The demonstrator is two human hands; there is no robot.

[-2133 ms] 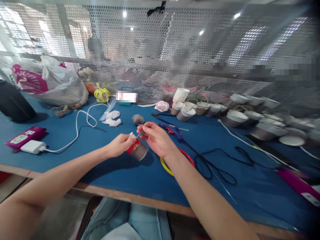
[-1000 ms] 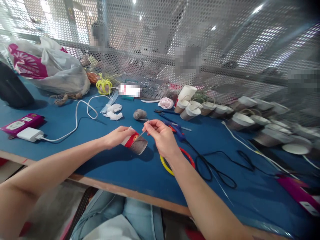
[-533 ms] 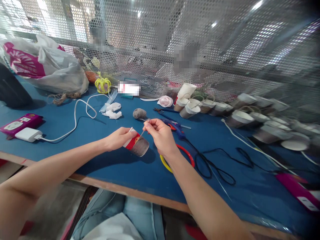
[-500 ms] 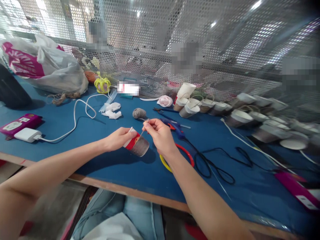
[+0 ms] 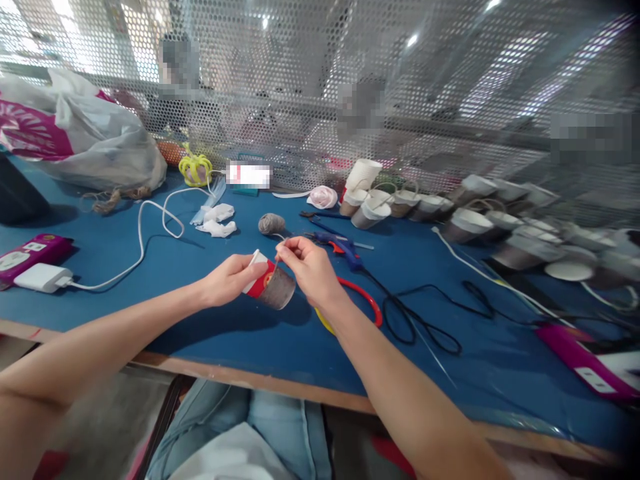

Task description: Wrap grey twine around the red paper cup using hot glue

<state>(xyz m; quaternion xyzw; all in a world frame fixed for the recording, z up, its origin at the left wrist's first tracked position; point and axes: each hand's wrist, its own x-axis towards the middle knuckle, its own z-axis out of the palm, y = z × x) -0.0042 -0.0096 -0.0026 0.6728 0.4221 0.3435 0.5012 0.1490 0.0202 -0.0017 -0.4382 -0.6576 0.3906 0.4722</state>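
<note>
My left hand [image 5: 231, 279] is closed around the rim end of a paper cup [image 5: 278, 289], which is tipped on its side above the table. Grey yarn covers the cup's lower part; red print shows nearer the rim. Pinched between the thumb and fingers of my right hand [image 5: 306, 264] is a strand of grey yarn, which runs down to the cup's wrapped edge. Just beyond the hands lies a grey yarn ball [image 5: 271, 224]. Behind my right hand is a blue glue gun [image 5: 350, 255], partly hidden.
Several wrapped cups [image 5: 467, 225] stand at the right. A red and yellow ring [image 5: 367, 299] lies under my right forearm, near black cable. Purple power strips [image 5: 585, 360] sit at both sides. A plastic bag [image 5: 110, 143] and dark pliers [image 5: 320, 215] are farther back.
The whole view has shifted slightly, so the table things appear farther left. My right hand has drawn a little closer to the cup with the yarn; my left hand keeps its hold.
</note>
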